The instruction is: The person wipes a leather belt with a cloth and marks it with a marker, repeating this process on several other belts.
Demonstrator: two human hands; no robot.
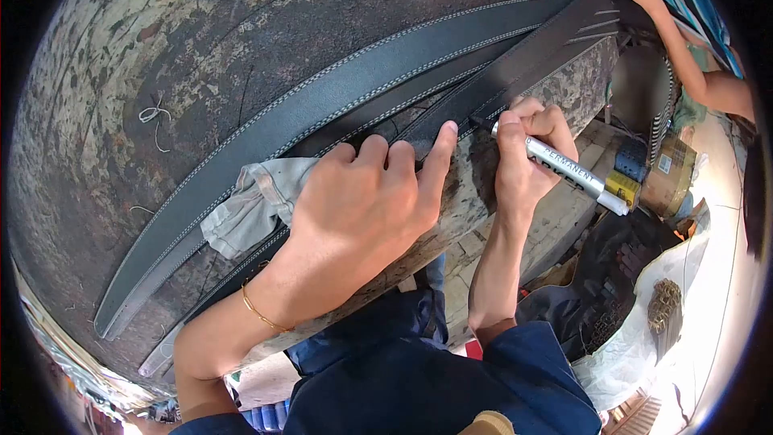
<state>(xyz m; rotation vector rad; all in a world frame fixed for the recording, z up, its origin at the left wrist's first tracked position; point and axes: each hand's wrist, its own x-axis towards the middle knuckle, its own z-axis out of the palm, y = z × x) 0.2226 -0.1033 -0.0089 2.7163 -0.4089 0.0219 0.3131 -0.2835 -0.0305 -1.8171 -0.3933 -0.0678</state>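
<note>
My left hand point(362, 201) rests on several dark leather belts with white edge stitching, its index finger stretched along a strap and the other fingers curled under. A crumpled grey cloth point(258, 201) sticks out from beneath the curled fingers. In my right hand point(527, 149) is a silver permanent marker point(568, 167), its black tip on the edge of the dark strap point(515, 60) just right of my left index finger. Another stitched belt point(346, 84) curves across the work surface behind my left hand.
The straps lie on a worn, stained work surface point(161, 48) with loose thread bits point(153, 115). Another person's arm point(684, 56) reaches in at the upper right. Below right are a cardboard box point(670, 177), a yellow can point(622, 187) and a white sack point(628, 366) around dark scraps.
</note>
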